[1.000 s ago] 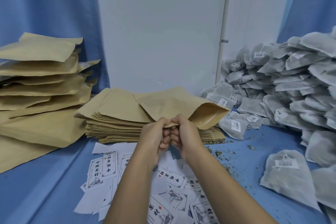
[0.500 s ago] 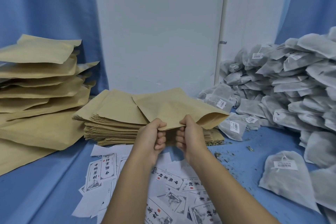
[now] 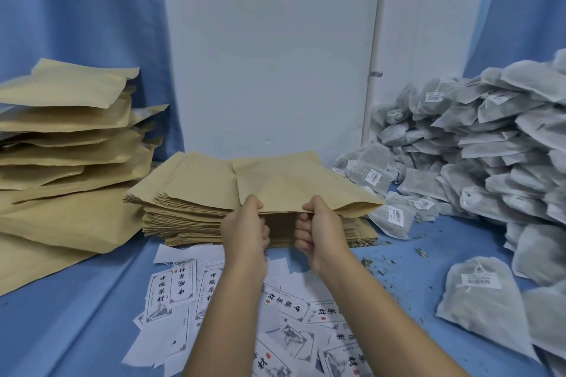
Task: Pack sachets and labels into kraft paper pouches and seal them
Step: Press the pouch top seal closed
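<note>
The blue cloth surface (image 3: 92, 315) carries all items, and a white wall panel (image 3: 269, 55) stands beyond the grip.

1. Sachet heap (image 3: 490, 147): a large pile of grey mesh sachets with small white tags lies to the right of the grip and reaches up against the blue curtain.
2. Loose pouch pile (image 3: 61, 144): bulging kraft pouches are stacked unevenly, well to the left of the grip.
3. Flat pouch stack (image 3: 190, 211): a neat stack of flat kraft pouches sits directly behind and below the grip, extending to its left.
4. Labels (image 3: 291, 340): white printed labels are scattered below the grip, under both forearms. Several overlap.
5. Held pouch (image 3: 294, 187): one kraft pouch is raised just above the flat pouch stack. Its near edge runs between the two hands, and its right end gapes slightly.
6. Single sachet (image 3: 477, 294): one sachet lies apart from the heap, to the lower right of the grip.
7. Left hand (image 3: 245, 229): it pinches the near edge of the held pouch, thumb on top and fingers curled beneath.
8. Right hand (image 3: 321, 229): it pinches the same edge in the same way, a short gap away from the left hand.
9. Herb crumbs (image 3: 376, 263): small fragments lie on the cloth just right of the right wrist.
</note>
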Available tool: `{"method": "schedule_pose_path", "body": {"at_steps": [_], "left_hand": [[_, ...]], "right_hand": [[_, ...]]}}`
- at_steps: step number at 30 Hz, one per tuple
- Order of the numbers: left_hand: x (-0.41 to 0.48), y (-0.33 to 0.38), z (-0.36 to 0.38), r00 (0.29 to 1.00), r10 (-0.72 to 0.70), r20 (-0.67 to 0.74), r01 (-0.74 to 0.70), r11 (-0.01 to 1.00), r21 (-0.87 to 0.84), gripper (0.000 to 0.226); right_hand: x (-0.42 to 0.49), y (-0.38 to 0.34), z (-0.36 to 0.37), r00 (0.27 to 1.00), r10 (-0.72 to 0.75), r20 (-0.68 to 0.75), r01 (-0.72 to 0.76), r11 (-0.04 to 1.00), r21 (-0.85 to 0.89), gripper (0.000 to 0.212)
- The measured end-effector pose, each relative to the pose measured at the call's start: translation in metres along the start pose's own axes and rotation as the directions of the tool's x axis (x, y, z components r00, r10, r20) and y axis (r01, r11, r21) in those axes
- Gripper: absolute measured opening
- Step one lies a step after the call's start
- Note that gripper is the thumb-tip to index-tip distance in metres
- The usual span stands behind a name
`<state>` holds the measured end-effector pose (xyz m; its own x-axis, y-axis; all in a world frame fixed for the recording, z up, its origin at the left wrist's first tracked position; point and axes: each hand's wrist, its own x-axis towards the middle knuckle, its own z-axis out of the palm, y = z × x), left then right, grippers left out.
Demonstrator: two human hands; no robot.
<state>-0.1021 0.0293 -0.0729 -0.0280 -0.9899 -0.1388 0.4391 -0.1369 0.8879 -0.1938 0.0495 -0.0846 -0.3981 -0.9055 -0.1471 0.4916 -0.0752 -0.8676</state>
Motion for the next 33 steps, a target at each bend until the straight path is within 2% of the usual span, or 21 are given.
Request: {"method": "schedule_pose_path", "body": {"at_steps": [2, 4, 8, 10, 15, 20, 23, 25, 29, 33], "left_hand": [[-0.0039, -0.0032, 0.0051, 1.0, 0.021, 0.018, -0.022, 0.998, 0.06, 0.024], [-0.0064, -0.0048, 0.0078, 0.996, -0.032, 0.086, 0.025, 0.996, 0.083, 0.028], [-0.0045, -0.0049, 0.0071, 0.998, -0.024, 0.057, 0.022, 0.999, 0.034, 0.033], [-0.004, -0.0062, 0.0063, 0.998, -0.021, 0.059, 0.019, 0.999, 0.034, 0.033], [-0.0042, -0.0037, 0.0047, 0.984, -0.077, 0.159, 0.051, 0.986, 0.157, 0.03], [-0.003, -0.0023, 0.0047, 0.995, -0.048, 0.091, 0.037, 0.992, 0.12, 0.028], [-0.006, -0.0053, 0.0074, 0.988, -0.064, 0.141, 0.038, 0.983, 0.178, 0.037], [-0.0069, -0.0055, 0.0078, 0.99, -0.043, 0.135, 0.02, 0.985, 0.17, 0.033], [-0.0031, -0.0044, 0.0042, 0.998, -0.022, 0.064, 0.013, 0.99, 0.144, 0.026], [-0.0082, -0.0066, 0.0078, 0.983, -0.094, 0.159, 0.059, 0.975, 0.214, 0.031]], "right_hand": [[-0.0041, 0.0016, 0.0055, 0.999, 0.011, 0.047, -0.009, 0.999, -0.034, 0.033], [-0.0072, 0.0015, 0.0079, 0.998, 0.03, 0.059, -0.025, 0.996, -0.082, 0.037], [-0.0039, 0.0029, 0.0052, 0.999, 0.028, 0.021, -0.028, 0.999, 0.04, 0.032], [-0.0033, 0.0048, 0.0068, 0.998, 0.039, 0.048, -0.041, 0.997, 0.06, 0.031], [-0.0039, 0.0017, 0.0033, 0.992, 0.078, 0.103, -0.076, 0.997, -0.03, 0.033], [-0.0019, 0.0011, 0.0018, 0.994, 0.083, 0.077, -0.093, 0.985, 0.143, 0.031], [-0.0041, 0.0026, 0.0037, 0.988, 0.09, 0.124, -0.097, 0.994, 0.051, 0.038], [-0.0062, 0.0032, 0.0021, 0.984, 0.107, 0.141, -0.112, 0.993, 0.03, 0.044], [-0.0029, 0.0036, 0.0003, 0.995, 0.084, 0.05, -0.091, 0.982, 0.164, 0.029], [-0.0039, 0.0033, 0.0008, 0.995, 0.068, 0.069, -0.074, 0.993, 0.094, 0.03]]}}
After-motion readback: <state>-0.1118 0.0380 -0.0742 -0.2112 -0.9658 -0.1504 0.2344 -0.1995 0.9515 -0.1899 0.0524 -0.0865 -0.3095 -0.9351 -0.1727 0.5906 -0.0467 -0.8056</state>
